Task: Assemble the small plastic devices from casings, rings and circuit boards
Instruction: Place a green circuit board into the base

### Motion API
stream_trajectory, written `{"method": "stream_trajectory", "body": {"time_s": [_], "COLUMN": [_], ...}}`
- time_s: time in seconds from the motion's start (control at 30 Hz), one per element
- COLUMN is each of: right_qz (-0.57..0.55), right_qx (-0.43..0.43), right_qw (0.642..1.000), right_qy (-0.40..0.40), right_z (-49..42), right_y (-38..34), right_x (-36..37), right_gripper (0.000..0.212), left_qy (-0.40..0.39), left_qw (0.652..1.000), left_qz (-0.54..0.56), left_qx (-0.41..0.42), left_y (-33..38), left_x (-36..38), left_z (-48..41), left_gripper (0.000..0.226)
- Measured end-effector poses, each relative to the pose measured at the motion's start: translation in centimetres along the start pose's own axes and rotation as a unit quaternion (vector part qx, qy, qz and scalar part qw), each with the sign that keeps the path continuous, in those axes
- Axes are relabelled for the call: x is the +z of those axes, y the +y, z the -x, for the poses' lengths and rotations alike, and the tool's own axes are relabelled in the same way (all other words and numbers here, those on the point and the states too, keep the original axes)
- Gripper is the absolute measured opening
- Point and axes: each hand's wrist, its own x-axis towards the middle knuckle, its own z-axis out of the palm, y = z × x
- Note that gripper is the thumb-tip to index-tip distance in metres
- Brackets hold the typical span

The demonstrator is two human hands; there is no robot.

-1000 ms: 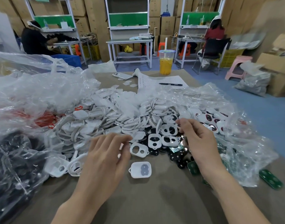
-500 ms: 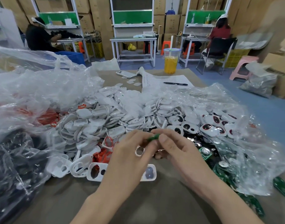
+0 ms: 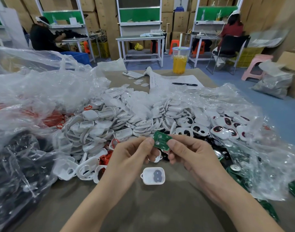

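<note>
Both hands meet at the centre of the frame, above the brown table [image 3: 143, 211]. The left hand [image 3: 130, 159] has its fingers curled, thumb and forefinger pinching the left edge of a green circuit board [image 3: 160, 139]. The right hand [image 3: 192, 156] pinches the board's right edge the same way, its other fingers folded in. The board sits tilted between them, two round silvery contacts facing the camera. Just below the hands a white casing [image 3: 153, 175] lies on the table, a grey pad showing inside it. Behind, a heap of white casings [image 3: 110, 124] fills the middle, with red rings [image 3: 105, 158] at its near left edge and clear plastic bags [image 3: 43, 91] on both sides. At upper centre are an orange drink cup [image 3: 179, 62], a phone [image 3: 132, 74] and a pen [image 3: 184, 84].
</note>
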Motion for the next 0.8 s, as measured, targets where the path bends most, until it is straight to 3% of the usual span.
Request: {"method": "stream_trajectory", "body": {"time_s": [0.2, 0.43, 0.67, 0.8], "right_qz": [0.035, 0.106, 0.188, 0.176], "right_qx": [-0.007, -0.037, -0.068, -0.064], "right_qw": [0.999, 0.994, 0.98, 0.982], "right_qy": [0.011, 0.007, 0.017, 0.02], "right_z": [0.5, 0.5, 0.7, 0.6], "right_y": [-0.8, -0.4, -0.2, -0.2], "right_x": [0.1, 0.0, 0.0, 0.1], "right_gripper": [0.026, 0.007, 0.01, 0.015], "left_qy": [0.004, 0.012, 0.028, 0.027], "left_qw": [1.0, 0.999, 0.968, 0.963], "left_qz": [0.007, -0.034, -0.226, -0.237], "left_qx": [0.01, 0.021, 0.105, 0.122], "left_y": [-0.3, -0.9, -1.6, -1.8], "left_x": [0.1, 0.1, 0.6, 0.7], "left_z": [0.0, 0.0, 0.5, 0.6], "left_gripper": [0.03, 0.012, 0.007, 0.018]}}
